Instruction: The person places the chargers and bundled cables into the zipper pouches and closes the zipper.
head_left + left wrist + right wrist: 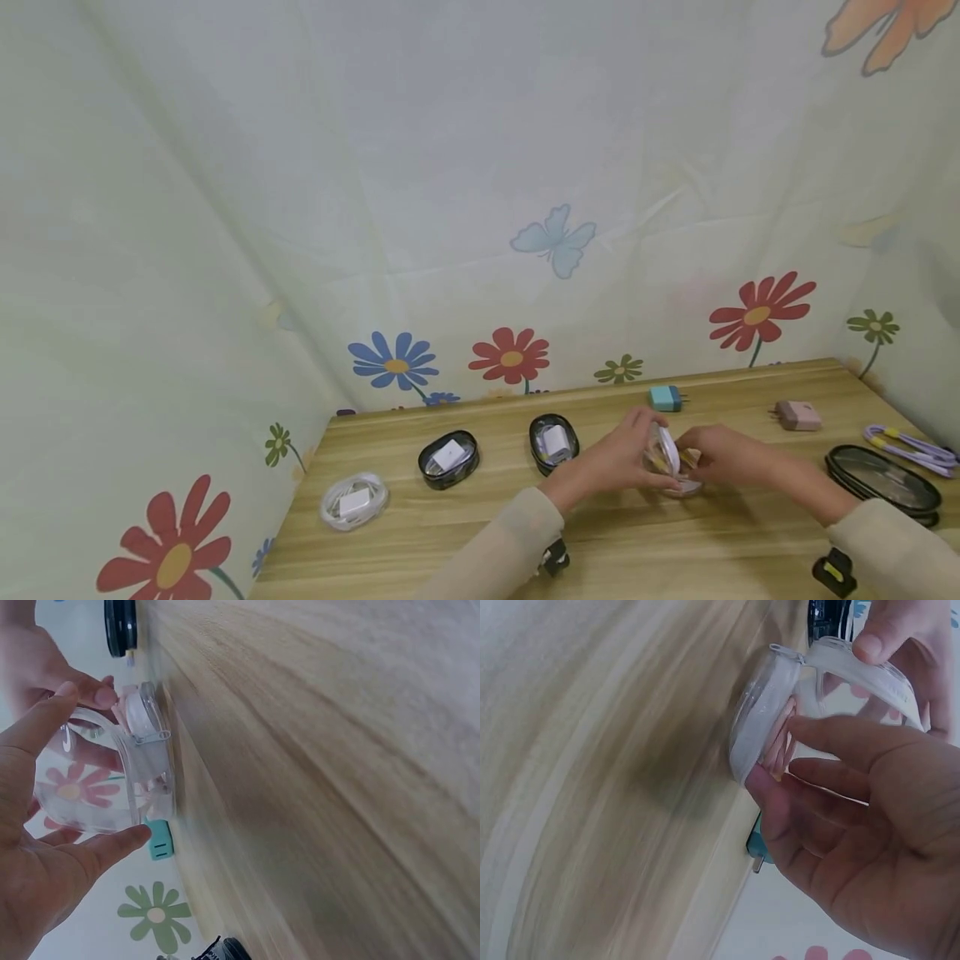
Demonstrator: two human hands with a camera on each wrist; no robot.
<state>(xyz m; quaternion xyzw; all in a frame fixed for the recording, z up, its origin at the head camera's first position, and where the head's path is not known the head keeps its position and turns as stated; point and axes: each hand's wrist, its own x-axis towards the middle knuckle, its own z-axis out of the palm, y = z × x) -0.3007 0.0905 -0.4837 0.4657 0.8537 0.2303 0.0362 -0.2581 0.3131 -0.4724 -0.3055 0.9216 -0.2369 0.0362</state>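
A clear zip case with white trim stands unzipped on the wooden table, its lid raised. My left hand grips the transparent lid by its edge, thumb and fingers on opposite sides. Over the case's lower half, my right hand pinches a coiled pinkish cable between thumb and fingers. The zipper pull hangs where lid and base meet. Part of the cable is hidden behind the right fingers. Just behind the case lies a teal charger plug.
Left of my hands are two black-rimmed cases holding white chargers, and a white cable coil with a charger. To the right lie a pink plug, a black-rimmed case and a lilac cable. A floral curtain backs the table.
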